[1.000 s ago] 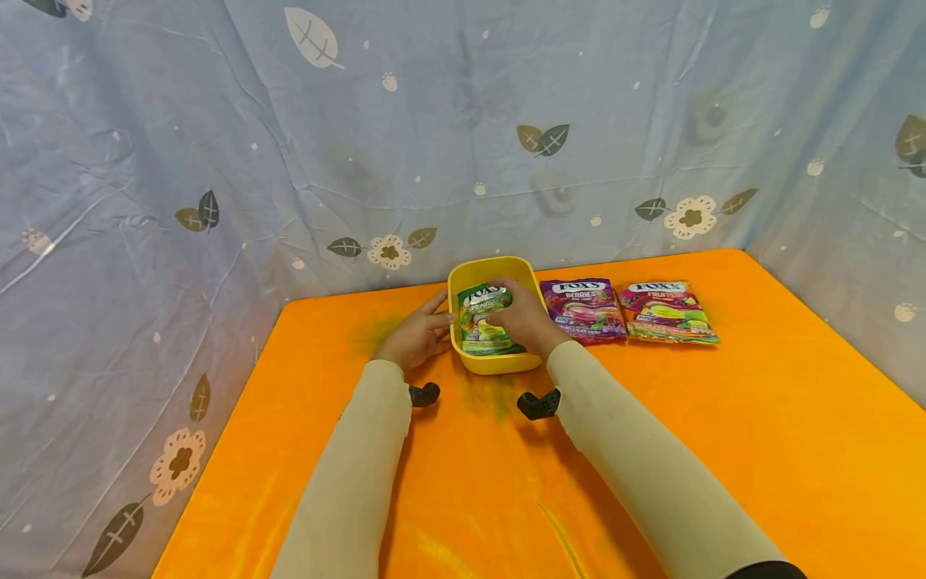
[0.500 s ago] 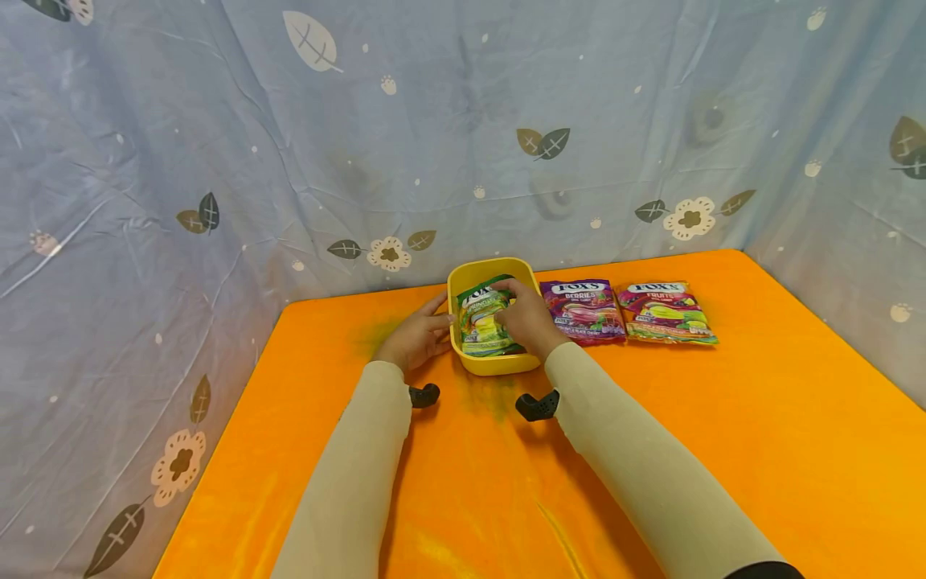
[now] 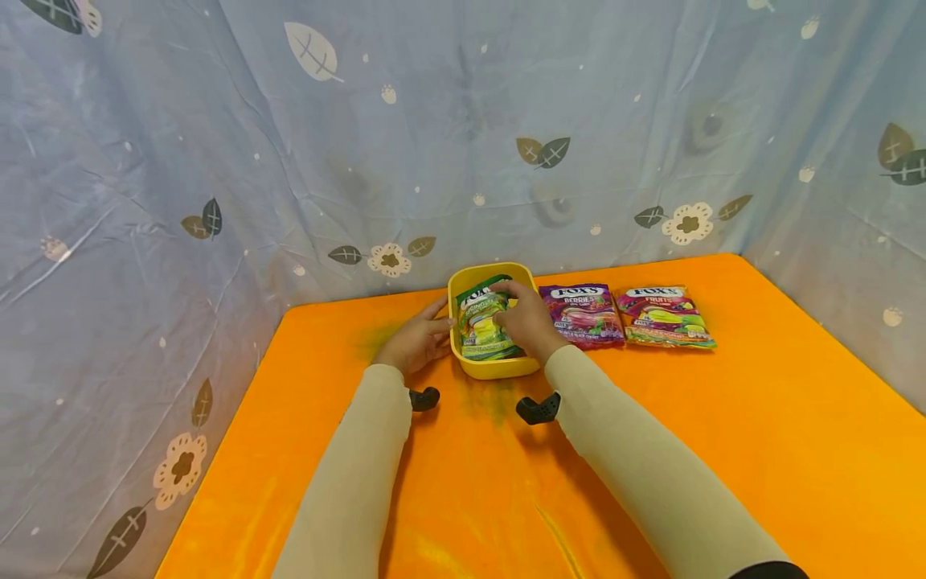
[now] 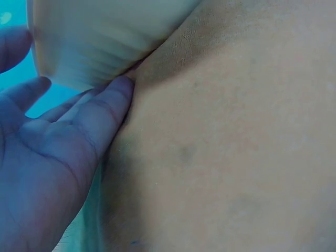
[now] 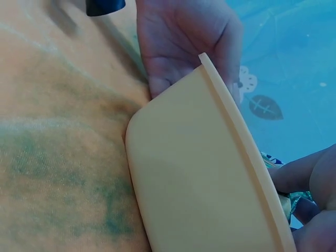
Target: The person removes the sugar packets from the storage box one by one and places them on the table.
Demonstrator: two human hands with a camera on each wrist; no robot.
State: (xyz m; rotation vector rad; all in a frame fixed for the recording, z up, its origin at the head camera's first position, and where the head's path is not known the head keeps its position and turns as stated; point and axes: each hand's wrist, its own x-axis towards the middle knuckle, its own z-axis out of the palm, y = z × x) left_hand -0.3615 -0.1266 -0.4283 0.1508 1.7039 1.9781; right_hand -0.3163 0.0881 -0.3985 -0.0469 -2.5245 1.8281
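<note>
A yellow plastic tub (image 3: 499, 371) stands near the table's back edge. Inside lies a green bag of Fox's candy (image 3: 477, 326), partly covered by my right hand (image 3: 531, 320). That hand reaches over the tub's right side and pinches the bag between thumb and fingers; the right wrist view shows a bit of green wrapper between them. My left hand (image 3: 414, 342) rests against the tub's left outer wall, fingers fairly straight. The left wrist view shows its fingertips touching the lower part of the tub wall (image 4: 100, 42).
Right of the tub lie a purple Fox's berries bag (image 3: 582, 315) and a red-orange Fox's fruits bag (image 3: 664, 316). An orange cloth covers the table (image 3: 477, 498). A patterned blue curtain (image 3: 448, 161) hangs behind and at both sides.
The green bag has shifted and tilted slightly inside the tub under my right hand, whose fingers have moved a little. My left hand has stayed at the tub's side.
</note>
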